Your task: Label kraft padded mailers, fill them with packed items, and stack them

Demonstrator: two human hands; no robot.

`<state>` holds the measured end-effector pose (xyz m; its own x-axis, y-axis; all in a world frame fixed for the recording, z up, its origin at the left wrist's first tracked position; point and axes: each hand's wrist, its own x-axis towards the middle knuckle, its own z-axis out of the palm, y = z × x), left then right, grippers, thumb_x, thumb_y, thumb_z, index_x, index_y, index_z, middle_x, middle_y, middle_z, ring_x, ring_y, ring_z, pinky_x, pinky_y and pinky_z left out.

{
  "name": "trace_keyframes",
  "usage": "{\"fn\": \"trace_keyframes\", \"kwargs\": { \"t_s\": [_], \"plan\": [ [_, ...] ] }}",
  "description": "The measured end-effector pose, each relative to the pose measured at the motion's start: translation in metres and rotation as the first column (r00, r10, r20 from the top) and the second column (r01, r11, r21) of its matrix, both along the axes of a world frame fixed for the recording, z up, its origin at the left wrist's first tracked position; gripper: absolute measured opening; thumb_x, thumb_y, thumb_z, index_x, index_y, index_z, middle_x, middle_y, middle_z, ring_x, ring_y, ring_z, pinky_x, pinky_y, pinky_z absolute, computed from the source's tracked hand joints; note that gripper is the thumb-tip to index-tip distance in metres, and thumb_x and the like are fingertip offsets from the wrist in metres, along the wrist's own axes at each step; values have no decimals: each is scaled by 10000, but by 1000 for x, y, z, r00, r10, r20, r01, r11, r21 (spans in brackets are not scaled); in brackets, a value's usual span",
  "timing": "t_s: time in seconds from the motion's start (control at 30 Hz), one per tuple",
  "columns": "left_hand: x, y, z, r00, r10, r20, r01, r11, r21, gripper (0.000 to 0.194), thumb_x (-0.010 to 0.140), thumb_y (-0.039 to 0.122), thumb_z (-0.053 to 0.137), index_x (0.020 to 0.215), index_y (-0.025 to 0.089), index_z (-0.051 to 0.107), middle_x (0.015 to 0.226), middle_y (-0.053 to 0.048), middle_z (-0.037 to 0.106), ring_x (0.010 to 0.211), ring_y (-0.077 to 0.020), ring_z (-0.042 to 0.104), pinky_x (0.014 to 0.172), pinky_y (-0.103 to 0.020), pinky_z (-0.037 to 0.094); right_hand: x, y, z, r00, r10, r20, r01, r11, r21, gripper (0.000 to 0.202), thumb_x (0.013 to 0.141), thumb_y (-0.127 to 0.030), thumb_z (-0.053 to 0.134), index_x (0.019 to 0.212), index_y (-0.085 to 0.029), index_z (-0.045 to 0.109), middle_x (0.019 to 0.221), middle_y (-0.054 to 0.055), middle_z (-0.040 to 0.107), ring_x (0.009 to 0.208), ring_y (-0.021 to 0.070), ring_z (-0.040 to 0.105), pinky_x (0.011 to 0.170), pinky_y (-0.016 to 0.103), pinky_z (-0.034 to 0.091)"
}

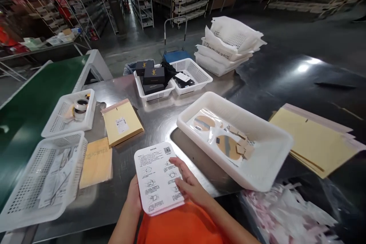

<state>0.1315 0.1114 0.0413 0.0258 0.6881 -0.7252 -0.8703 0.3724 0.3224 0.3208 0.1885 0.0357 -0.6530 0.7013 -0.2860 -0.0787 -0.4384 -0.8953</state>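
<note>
A stack of white instruction cards (156,177) with rounded corners, printed text, drawings and a QR code is held upright-tilted in front of my body. My left hand (134,195) grips its left edge, most fingers hidden behind it. Across the right part of the printed face lies my right hand (188,183), palm down, thumb and forefinger apart and touching or just above the top card. Left of the cards lie a plain yellow padded envelope (96,162) and a thicker padded envelope stack (121,122) with a white label on top.
A deep white bin (265,137) holds plastic packets and cardboard bits. More yellow mailers (314,137) lie right. Mesh baskets hold papers (57,175), tape rolls (81,107) and black boxes (154,75). Stacked baskets (228,45) stand behind; a scrap bag (288,209) sits below right.
</note>
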Motion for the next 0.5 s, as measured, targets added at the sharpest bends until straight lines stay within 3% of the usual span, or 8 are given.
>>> {"fn": "trace_keyframes", "kwargs": {
  "t_s": [0.07,0.1,0.17,0.23,0.3,0.4,0.43,0.5],
  "plan": [
    [2,-1,2,999,-29,41,28,999,16,383,745,465,636,877,124,754,954,-170,778,1175,-417,621,1036,-601,467,-2,-2,-2,998,-52,36,47,990,130,701,796,-337,679,1434,-318,387,1611,61,222,1401,271,361,1103,443,379],
    [3,-2,3,998,-37,44,36,999,17,391,740,475,646,872,122,753,955,-174,777,1168,-417,626,1036,-597,469,-4,-3,-5,997,-71,34,66,988,141,807,775,-351,708,1477,-315,312,1605,84,238,1408,274,354,1114,458,366],
    [5,-5,2,999,-37,32,37,999,14,375,711,444,692,893,122,749,956,-176,779,1163,-418,630,1042,-597,464,-6,-2,-10,997,-65,27,64,996,58,981,710,-409,778,1511,-289,226,1478,137,448,1288,294,505,1044,483,441],
    [3,-10,0,1000,6,-5,-6,1000,24,384,668,374,754,969,136,736,972,-161,781,1174,-421,623,1046,-613,454,-6,0,-17,999,-21,37,24,997,-72,918,655,-472,817,1430,-238,385,1210,125,657,1036,297,657,906,471,527],
    [-3,-16,-2,996,76,-42,-75,997,31,471,647,343,800,1070,160,706,1028,-146,777,1209,-414,603,1059,-612,445,-1,5,-21,998,-19,59,28,989,-145,716,617,-509,833,1210,-197,580,988,93,724,848,281,691,800,439,556],
    [-17,-25,-6,987,145,-70,-146,989,-9,551,664,390,812,1134,142,670,1082,-160,763,1236,-399,585,1072,-570,455,19,21,-19,971,-191,146,211,968,-139,618,594,-534,829,1067,-199,615,859,66,731,769,271,689,714,408,561],
    [-22,-27,-7,983,161,-83,-164,986,-30,549,669,387,810,1131,129,666,1071,-165,765,1224,-396,595,1067,-557,465,28,27,-15,937,-289,194,308,948,-77,623,603,-541,814,1086,-209,602,877,66,732,791,274,689,714,408,563],
    [-29,-30,-9,973,193,-127,-204,976,-72,516,672,352,809,1109,120,664,1033,-160,775,1176,-391,630,1044,-542,490,43,37,-2,819,-499,283,467,867,175,613,682,-553,738,1174,-228,570,1014,85,723,916,290,678,784,431,562]
  ]
}}
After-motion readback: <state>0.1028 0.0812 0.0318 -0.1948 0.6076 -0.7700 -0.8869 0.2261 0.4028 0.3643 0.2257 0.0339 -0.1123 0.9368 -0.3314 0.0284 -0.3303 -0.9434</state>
